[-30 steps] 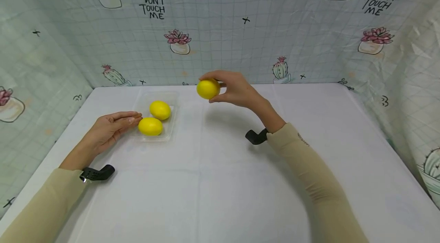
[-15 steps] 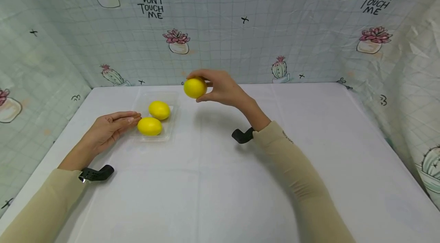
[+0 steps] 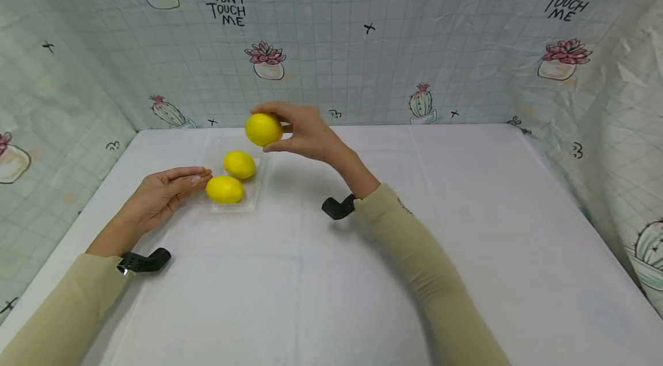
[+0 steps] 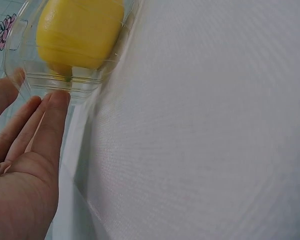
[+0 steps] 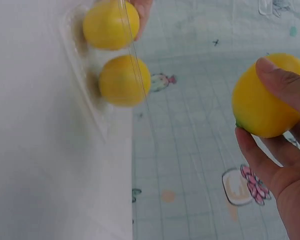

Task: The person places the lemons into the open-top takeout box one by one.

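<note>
My right hand (image 3: 303, 133) holds a yellow lemon (image 3: 263, 129) between thumb and fingers, above the far right corner of a clear plastic tray (image 3: 248, 205). The right wrist view shows a green tip on this held lemon (image 5: 267, 100). Two more lemons lie inside the tray, a nearer lemon (image 3: 225, 189) and a farther lemon (image 3: 239, 164). At the tray's left side my left hand (image 3: 166, 196) rests with straight fingers. In the left wrist view its fingertips (image 4: 59, 100) are right at the tray wall (image 4: 80, 82).
A white cloth covers the table (image 3: 290, 297). Behind it hangs a patterned curtain (image 3: 331, 38) with plant drawings, which continues along both sides. Dark wrist cameras are strapped on both wrists, the right camera (image 3: 338, 208) hanging low over the table.
My right hand has moved left with the lemon, from beyond the tray's right side to over its far right corner. The left hand and the two lemons in the tray stay put.
</note>
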{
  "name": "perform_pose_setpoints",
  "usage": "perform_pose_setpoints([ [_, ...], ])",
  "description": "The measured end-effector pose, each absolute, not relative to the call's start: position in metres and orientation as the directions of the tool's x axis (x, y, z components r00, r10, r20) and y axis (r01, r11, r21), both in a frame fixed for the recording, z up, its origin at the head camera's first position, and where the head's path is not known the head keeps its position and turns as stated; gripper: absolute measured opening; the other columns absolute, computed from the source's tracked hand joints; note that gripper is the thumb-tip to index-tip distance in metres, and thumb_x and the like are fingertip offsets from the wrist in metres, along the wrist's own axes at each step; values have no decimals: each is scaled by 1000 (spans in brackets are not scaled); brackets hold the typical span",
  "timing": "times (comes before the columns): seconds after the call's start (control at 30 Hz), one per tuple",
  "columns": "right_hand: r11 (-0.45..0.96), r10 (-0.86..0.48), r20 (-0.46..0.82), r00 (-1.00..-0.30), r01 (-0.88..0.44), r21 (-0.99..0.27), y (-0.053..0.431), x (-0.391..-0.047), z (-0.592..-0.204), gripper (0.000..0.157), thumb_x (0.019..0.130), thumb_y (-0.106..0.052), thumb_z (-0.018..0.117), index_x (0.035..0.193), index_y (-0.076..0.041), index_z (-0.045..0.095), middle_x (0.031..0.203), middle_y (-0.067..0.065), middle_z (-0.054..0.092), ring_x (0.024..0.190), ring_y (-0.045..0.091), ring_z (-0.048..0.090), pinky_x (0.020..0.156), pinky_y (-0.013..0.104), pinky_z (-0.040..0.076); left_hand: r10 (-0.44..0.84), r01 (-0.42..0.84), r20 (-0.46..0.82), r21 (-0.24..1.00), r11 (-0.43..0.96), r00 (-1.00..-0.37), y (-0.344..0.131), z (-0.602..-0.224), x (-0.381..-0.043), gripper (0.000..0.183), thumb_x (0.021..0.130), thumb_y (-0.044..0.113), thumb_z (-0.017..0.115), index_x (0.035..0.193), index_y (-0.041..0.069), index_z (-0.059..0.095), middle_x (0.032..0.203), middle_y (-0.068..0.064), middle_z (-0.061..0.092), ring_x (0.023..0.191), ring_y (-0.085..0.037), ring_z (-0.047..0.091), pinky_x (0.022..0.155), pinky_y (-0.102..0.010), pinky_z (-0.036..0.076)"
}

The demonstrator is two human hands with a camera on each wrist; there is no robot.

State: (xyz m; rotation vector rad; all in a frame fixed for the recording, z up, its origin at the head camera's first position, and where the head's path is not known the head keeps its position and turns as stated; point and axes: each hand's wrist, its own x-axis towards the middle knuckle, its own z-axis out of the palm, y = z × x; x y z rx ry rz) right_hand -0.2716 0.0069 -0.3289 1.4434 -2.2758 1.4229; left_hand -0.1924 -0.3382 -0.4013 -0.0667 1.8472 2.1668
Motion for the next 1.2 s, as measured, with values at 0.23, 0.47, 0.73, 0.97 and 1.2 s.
perform_pose_setpoints([
  [0.23, 109, -729, 439, -525, -723, -683, -22, -264, -326, 66, 86, -19, 84, 144, -7, 54, 139, 6, 61, 119, 12, 61, 90, 19, 58, 194, -253, -225, 958, -134, -955, -338, -401, -193, 29, 101, 9, 63, 130, 5, 66, 127, -2, 71, 117, -13, 68, 101, -26, 54],
  [0.47, 188, -746, 330, -579, -658, -729, -48, -271, -324, 68, 86, -22, 85, 145, -12, 54, 141, 3, 60, 121, 10, 62, 93, 16, 55, 237, -244, -195, 950, -194, -952, -340, -401, -192, 29, 103, 3, 58, 130, 1, 65, 127, -5, 71, 117, -15, 68, 101, -27, 54],
  [0.73, 236, -765, 229, -602, -593, -770, -71, -283, -317, 68, 86, -33, 84, 145, -17, 54, 139, -2, 59, 116, 8, 61, 94, 10, 50, 296, -254, -165, 923, -291, -941, -342, -401, -192, 29, 104, -4, 52, 129, -1, 65, 126, -9, 71, 117, -17, 68, 100, -28, 55],
  [0.97, 320, -848, 114, -517, -673, -666, -93, -282, -318, 62, 85, -27, 85, 138, -16, 53, 136, -2, 62, 117, 8, 58, 96, 10, 47, 268, -286, -206, 909, -304, -941, -343, -400, -191, 25, 103, -3, 54, 122, 3, 70, 123, -7, 72, 115, -17, 69, 99, -28, 55],
  [1.2, 455, -843, -37, -537, -674, -582, -106, -283, -330, 56, 87, -25, 83, 131, -15, 50, 127, -3, 62, 111, 11, 56, 94, 12, 45, 247, -282, -217, 921, -269, -944, -342, -399, -191, 24, 102, -1, 57, 119, 7, 71, 120, -4, 72, 113, -15, 69, 99, -27, 55],
])
